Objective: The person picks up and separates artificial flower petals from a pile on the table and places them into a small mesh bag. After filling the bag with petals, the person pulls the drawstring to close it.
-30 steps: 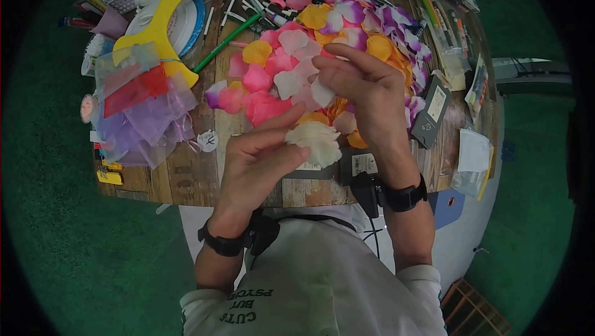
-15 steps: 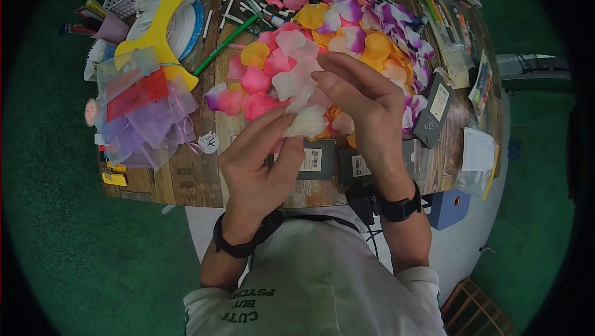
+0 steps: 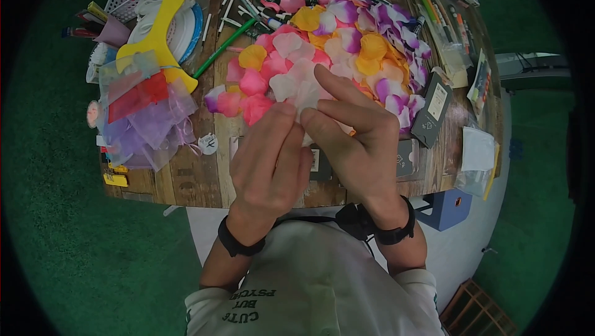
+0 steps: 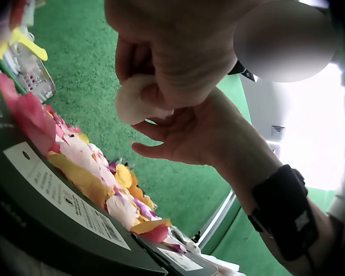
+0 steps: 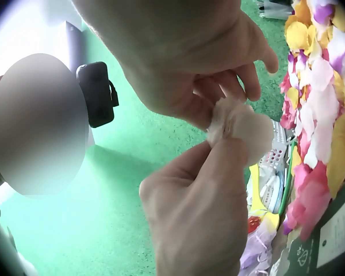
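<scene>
A small bunch of thin white fabric petals (image 5: 244, 132) is between both hands, above the near side of the petal pile. My left hand (image 3: 266, 168) pinches the bunch from below with thumb and fingers. From the other side my right hand (image 3: 365, 144) pinches its edge between thumb and index finger, the other fingers loosely bent. In the left wrist view the petals (image 4: 133, 100) bulge out past the left fingers. Behind the hands spreads a heap of pink petals (image 3: 254, 82), orange petals (image 3: 372, 51) and purple-white petals (image 3: 396, 97).
Dark grey boxes (image 3: 406, 156) lie at the near edge, another grey box (image 3: 432, 110) to the right. On the left are purple organza bags (image 3: 149, 119), a yellow Y-shaped piece (image 3: 155, 32) and a white basket (image 3: 130, 1). Several markers (image 3: 248, 1) lie at the back.
My hands have come together over the near boxes. The right hand, earlier apart from the white bunch, now pinches it; the left has turned inward, its fingers bent more.
</scene>
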The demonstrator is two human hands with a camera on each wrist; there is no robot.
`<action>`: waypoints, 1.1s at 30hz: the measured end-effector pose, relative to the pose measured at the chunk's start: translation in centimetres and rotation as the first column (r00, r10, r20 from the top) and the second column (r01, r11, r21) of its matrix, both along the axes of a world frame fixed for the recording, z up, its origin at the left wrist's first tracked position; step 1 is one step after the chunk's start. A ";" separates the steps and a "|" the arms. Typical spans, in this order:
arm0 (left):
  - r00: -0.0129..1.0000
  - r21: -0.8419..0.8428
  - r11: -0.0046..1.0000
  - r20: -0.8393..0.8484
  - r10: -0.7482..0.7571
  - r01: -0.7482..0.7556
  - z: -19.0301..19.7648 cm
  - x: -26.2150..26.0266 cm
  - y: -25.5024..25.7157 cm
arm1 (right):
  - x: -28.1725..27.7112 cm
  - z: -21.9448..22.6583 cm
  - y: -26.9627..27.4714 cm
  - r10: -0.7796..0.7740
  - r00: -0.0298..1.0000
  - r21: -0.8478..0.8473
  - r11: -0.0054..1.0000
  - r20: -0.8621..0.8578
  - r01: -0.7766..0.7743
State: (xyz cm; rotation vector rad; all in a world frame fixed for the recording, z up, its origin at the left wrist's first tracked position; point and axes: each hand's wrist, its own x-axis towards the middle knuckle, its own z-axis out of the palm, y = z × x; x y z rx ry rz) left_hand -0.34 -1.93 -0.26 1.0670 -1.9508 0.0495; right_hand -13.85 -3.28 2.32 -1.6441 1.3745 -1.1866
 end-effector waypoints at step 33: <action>0.761 0.534 0.636 -0.635 -0.134 0.558 0.9 3.5 0.2 | -4.4 1.5 -0.4 0.183 0.721 -0.130 0.926 -0.669 -0.355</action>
